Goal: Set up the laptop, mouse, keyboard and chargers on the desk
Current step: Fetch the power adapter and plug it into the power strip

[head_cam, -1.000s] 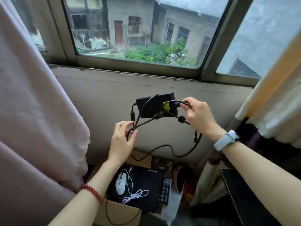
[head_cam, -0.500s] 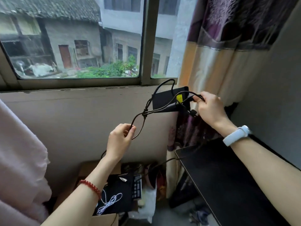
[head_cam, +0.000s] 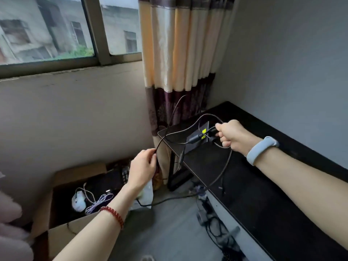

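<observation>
Dangling black cable (head_cam: 190, 128) loops (tangled) join both hands (head_cam: 232, 135) over desk (head_cam: 263, 194).

A window (head_cam: 56, 34) and striped curtain (head_cam: 178, 63) meet grey walls above a grey floor (head_cam: 169, 232).

charger brick (head_cam: 197, 138) apparently on desk (head_cam: 263, 185); box (head_cam: 62, 230) left, below.

No legible text; yellow label on charger (head_cam: 198, 137) unreadable.
</observation>
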A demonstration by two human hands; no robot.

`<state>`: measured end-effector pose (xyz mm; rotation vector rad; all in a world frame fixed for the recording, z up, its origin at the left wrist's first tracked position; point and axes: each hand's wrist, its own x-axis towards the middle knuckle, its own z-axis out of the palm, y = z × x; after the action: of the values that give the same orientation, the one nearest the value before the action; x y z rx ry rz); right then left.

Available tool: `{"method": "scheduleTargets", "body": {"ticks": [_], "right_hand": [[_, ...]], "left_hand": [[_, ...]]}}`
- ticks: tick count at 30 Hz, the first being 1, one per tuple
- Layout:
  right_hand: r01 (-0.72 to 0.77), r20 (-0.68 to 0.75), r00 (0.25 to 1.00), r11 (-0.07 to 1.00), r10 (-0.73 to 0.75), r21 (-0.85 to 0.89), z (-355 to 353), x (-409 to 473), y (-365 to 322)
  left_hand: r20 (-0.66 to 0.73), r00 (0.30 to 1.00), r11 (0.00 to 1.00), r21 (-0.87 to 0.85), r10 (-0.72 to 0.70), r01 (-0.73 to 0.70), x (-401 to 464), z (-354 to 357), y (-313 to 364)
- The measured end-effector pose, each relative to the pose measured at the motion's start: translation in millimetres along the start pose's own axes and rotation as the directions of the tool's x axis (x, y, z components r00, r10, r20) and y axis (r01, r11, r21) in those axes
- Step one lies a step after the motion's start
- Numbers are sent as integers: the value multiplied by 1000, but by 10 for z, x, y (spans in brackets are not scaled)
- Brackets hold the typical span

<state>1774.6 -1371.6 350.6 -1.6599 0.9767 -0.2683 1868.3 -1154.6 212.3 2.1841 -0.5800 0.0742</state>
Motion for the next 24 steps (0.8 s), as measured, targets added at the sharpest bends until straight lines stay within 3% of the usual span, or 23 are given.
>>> {"method": "scheduleTargets", "body": {"ticks": [4, 7, 10, 15, 20, 24], "right_hand": [[-190, 46, 982, 971, 185, 144, -56, -89, 332], [-302, 52, 953, 917, 299, 260, -62, -98, 485], [-359, 78, 931, 863, 356, 354, -26, -44, 540], [-374, 101, 924, 822, 368, 429, 13, 87, 533], [-245, 19, 968, 920, 251, 305, -10, 164, 582], [-205, -25, 975, 933, 222, 295, 2, 202, 611]], "left_hand": [[313, 949, 998, -55, 16, 2, -303, 255, 8], [404, 892, 979, -96, 203, -179, -576, 443, 27], [516, 814, 960, -66, 265, -271, -715, 571, 51], [777, 604, 983, -102, 176, -154, -729, 636, 67], [600, 791, 992, -43, 121, -119, -518, 479, -142], [522, 853, 1000, 6, 1, -5, -273, 310, -424]]}}
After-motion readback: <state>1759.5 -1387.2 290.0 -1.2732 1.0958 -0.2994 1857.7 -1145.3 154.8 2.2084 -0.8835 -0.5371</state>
